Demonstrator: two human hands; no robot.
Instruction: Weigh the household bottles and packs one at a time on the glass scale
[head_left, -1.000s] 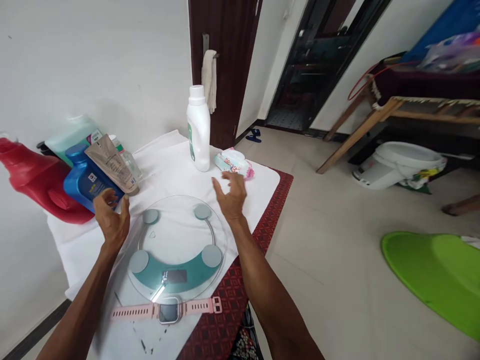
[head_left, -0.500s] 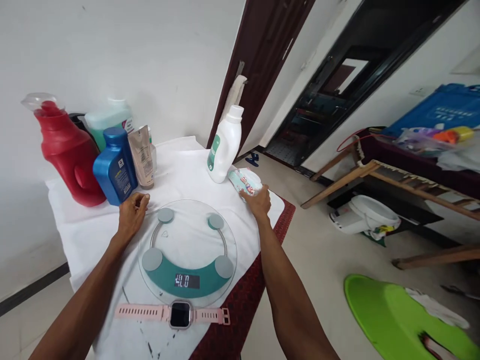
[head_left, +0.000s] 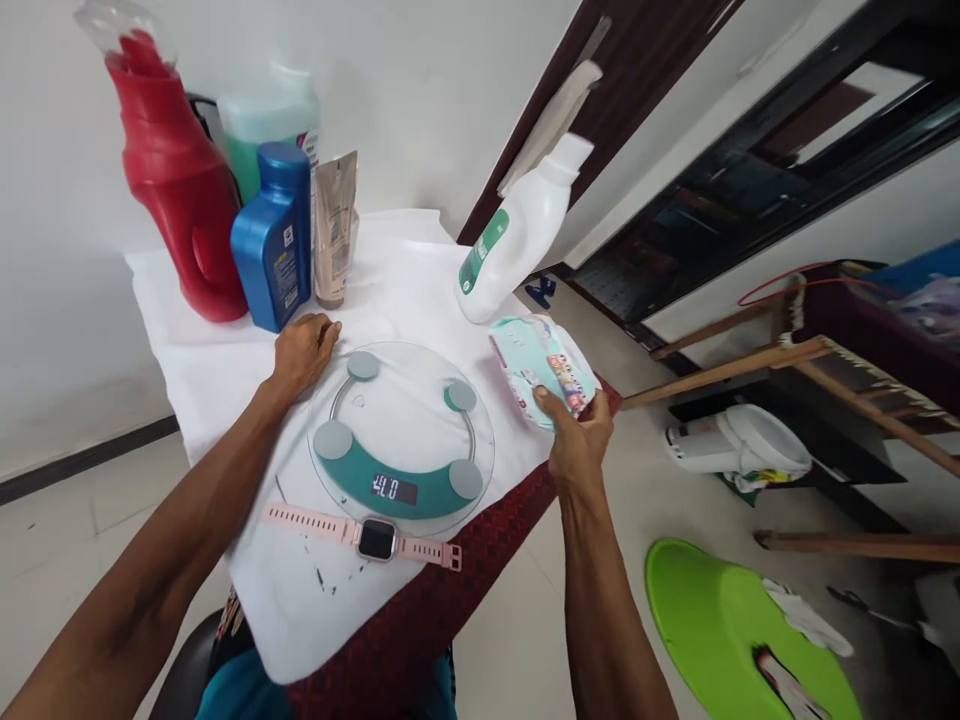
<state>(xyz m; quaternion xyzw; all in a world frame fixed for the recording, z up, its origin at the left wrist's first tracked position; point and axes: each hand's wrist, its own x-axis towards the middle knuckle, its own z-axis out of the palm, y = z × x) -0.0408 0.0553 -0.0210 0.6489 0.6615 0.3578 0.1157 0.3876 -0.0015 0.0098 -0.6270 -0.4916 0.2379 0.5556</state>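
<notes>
I am finding the right hand [head_left: 579, 437] grasping a soft packet [head_left: 529, 358], thumb pressing its near face, fingers wrapping the right end. The packet is lying beyond the palm and slightly left of it, its long axis appearing to be running diagonally from far left to near right. It is tilting; whether it is touching the white cloth [head_left: 292, 610] beneath, I am not able to tell.

The left hand [head_left: 306, 352] is resting loosely clenched beside the far-left rim of the glass scale [head_left: 397, 495], well apart from the packet; the right is plainly the nearer. I am seeing nothing in its fingers.

The scale is sitting left of and nearer than the packet, a strip of cloth separating them. The white bottle [head_left: 517, 240] is standing just beyond the packet, so I am judging clearance tightest there. The right hand is reaching in over the right edge of the bench [head_left: 465, 575], with floor [head_left: 517, 640] showing outside.
</notes>
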